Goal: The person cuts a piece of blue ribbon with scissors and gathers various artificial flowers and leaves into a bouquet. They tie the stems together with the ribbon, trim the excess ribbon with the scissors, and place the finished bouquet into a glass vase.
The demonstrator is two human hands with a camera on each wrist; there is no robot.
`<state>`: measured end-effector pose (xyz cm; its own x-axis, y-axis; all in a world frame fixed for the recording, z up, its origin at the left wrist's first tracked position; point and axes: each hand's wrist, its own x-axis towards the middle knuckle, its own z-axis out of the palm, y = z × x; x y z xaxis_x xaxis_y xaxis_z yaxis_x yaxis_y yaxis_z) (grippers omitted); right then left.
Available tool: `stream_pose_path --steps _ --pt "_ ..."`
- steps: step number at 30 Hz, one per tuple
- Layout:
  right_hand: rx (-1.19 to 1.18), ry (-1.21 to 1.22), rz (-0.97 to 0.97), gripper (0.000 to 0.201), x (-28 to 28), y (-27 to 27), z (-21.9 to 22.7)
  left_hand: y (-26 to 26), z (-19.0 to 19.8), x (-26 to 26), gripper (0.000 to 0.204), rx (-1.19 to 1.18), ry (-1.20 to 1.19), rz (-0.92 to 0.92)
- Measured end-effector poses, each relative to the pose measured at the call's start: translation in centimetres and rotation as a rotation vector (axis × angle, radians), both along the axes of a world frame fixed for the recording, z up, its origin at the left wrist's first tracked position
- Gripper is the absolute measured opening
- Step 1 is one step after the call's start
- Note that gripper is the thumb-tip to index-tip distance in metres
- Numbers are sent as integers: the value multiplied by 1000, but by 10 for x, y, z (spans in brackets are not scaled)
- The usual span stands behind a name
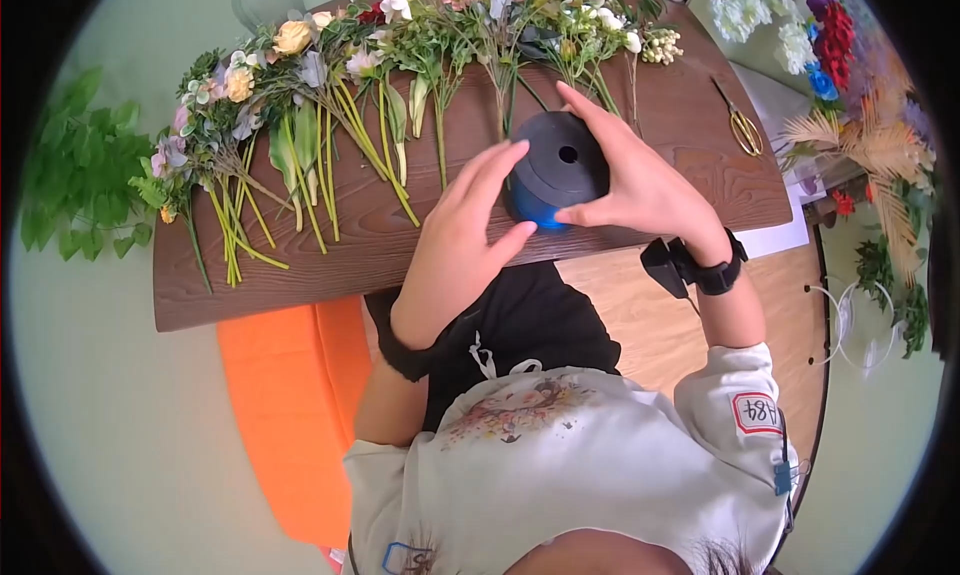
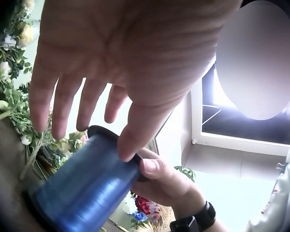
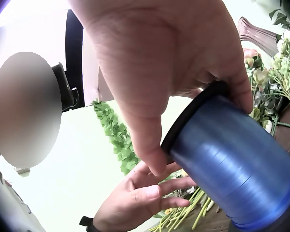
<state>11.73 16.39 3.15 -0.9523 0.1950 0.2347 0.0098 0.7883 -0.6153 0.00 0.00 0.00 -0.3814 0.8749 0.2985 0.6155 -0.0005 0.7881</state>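
At about 5 o'clock on the dark wood table [image 1: 700, 150], near the person's edge, a blue ribbon spool [image 1: 560, 180] is showing its black top flange and center hole to the head camera; can't tell if its base is touching the wood.

Right hand [image 1: 645, 180] is coming in from 4 o'clock and gripping the spool by its top rim, palm over the flange. Thumb is pressing the near side around 6 o'clock, fingers are reaching over the far side, index pointing to 11.

Left hand [image 1: 452, 245] is coming in from 8 o'clock, fingers spread and mostly straight, thumb pointing to 2. It's gripping nothing; fingertips are hovering at or just beside the spool's 9 o'clock side, contact unclear.

Right wrist is wearing a black strap [image 1: 718, 275], left wrist a black band [image 1: 405, 360].

Writing: a red-bordered patch [image 1: 757, 413] on the right sleeve of the white shirt [image 1: 600, 445] is showing upside-down characters, apparently "A84". A blue-bordered patch [image 1: 407, 560] on the left sleeve is too obscured to read.

Cut flowers [image 1: 292, 38] are fanning from 9 to 1 o'clock beyond the spool; gold-handled scissors [image 1: 745, 133] are lying near 2–3 o'clock.
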Motion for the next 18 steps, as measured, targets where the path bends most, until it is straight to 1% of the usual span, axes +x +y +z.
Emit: stream_pose_path --steps 2,4,6,7,9,11,12,13,14,15,16,17,18 --pt "14 40 -30 94 -5 0 -5 8 -1 2 61 87 152 -6" --pt "17 59 -44 95 -7 2 -11 15 -1 1 64 62 122 -13" --pt "18 79 -59 95 -8 2 -13 22 -3 -1 66 83 177 -23" --pt "11 79 -32 95 -7 2 -13 24 -3 -2 66 81 178 -31" --pt "5 83 -12 95 -6 0 -11 28 -1 -3 69 99 115 -52" --pt "-105 101 6 96 -3 -7 -4 33 1 -7 70 139 109 -77" --pt "-109 101 2 96 -2 -6 -1 34 3 -8 70 177 101 -95" --pt "-181 152 63 95 -2 -4 3 33 7 -9 63 209 87 -72" --pt "-253 202 126 94 -2 -1 5 32 9 -12 63 209 86 -74" --pt "-457 237 141 91 0 4 4 29 10 -17 64 238 -203 -83" --pt "-518 271 120 81 2 6 9 26 12 -22 65 265 -492 -90" --pt "-541 298 61 76 1 8 9 23 16 -26 60 356 -725 -84" --pt "-568 325 6 71 -1 10 8 20 16 -33 60 437 -874 -108"
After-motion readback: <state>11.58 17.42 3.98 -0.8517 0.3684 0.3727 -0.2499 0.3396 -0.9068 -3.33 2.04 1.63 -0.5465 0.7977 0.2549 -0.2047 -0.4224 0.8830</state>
